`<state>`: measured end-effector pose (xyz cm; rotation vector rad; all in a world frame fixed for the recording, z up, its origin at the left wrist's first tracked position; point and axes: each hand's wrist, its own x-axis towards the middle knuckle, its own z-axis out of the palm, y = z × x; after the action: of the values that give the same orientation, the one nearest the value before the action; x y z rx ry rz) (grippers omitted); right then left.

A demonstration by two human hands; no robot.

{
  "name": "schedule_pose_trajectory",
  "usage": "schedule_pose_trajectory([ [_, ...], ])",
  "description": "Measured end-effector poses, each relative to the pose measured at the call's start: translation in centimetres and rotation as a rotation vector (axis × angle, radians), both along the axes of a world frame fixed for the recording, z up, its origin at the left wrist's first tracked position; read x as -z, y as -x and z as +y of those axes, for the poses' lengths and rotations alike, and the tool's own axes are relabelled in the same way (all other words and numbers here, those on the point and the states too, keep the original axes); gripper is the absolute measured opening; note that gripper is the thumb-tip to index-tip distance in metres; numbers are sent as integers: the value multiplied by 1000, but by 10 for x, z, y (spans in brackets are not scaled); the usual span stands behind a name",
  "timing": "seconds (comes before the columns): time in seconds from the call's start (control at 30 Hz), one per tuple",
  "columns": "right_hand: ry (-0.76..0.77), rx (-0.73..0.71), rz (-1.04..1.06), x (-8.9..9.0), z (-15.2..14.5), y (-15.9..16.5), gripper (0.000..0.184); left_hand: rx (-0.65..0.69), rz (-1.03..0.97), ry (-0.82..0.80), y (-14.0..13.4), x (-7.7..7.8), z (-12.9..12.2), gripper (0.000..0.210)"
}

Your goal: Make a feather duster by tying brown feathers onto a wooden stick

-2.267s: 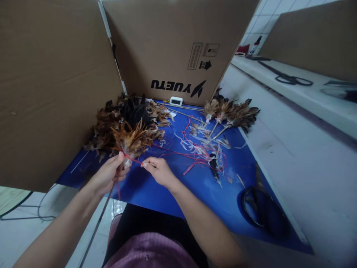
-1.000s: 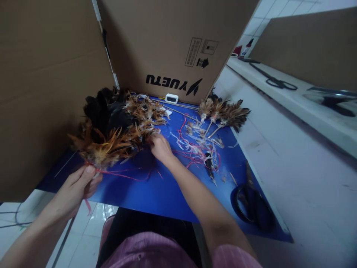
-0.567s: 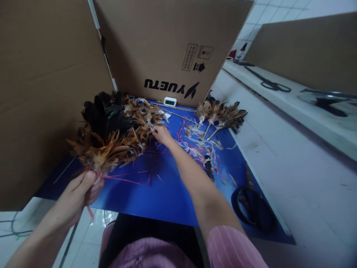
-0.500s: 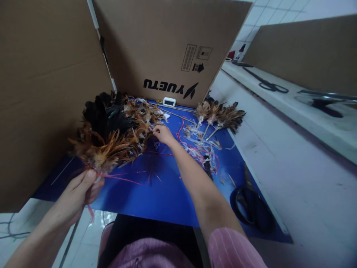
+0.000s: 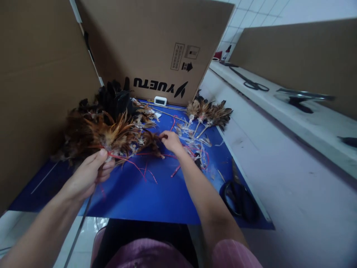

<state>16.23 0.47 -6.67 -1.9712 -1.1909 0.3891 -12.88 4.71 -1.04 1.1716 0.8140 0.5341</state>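
Observation:
My left hand (image 5: 96,169) is closed around the stick of a feather duster (image 5: 111,132), just under its head of orange-brown and black feathers. The thin stick runs down past the table's front edge. Red string (image 5: 126,159) trails rightward from the bound place by my thumb. At the right side of the loose feather pile (image 5: 71,130), my right hand (image 5: 170,141) pinches a tuft of brown feathers (image 5: 152,140) between thumb and fingertips. The duster's head covers part of the pile.
Finished-looking small dusters (image 5: 209,113) lie at the back right, near pale scraps and tangled red string (image 5: 205,158). Black scissors (image 5: 240,197) rest at the right edge. Cardboard panels (image 5: 156,44) wall the back and left. A small white digital timer (image 5: 160,101) stands behind.
My left hand has lifted the duster up and to the right, tilting its head. My right hand has drawn slightly away from the pile with a brown tuft at its fingertips. The view has shifted.

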Motion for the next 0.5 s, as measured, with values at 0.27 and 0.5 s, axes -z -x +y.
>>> schedule_pose_trajectory([
  [0.27, 282, -84, -267, -4, 13, 24, 21, 149, -13, 18, -47, -2, 15, 49],
  [0.5, 130, -49, -133, -3, 13, 3, 18, 150, -42, 119, -68, 7, 29, 52],
])
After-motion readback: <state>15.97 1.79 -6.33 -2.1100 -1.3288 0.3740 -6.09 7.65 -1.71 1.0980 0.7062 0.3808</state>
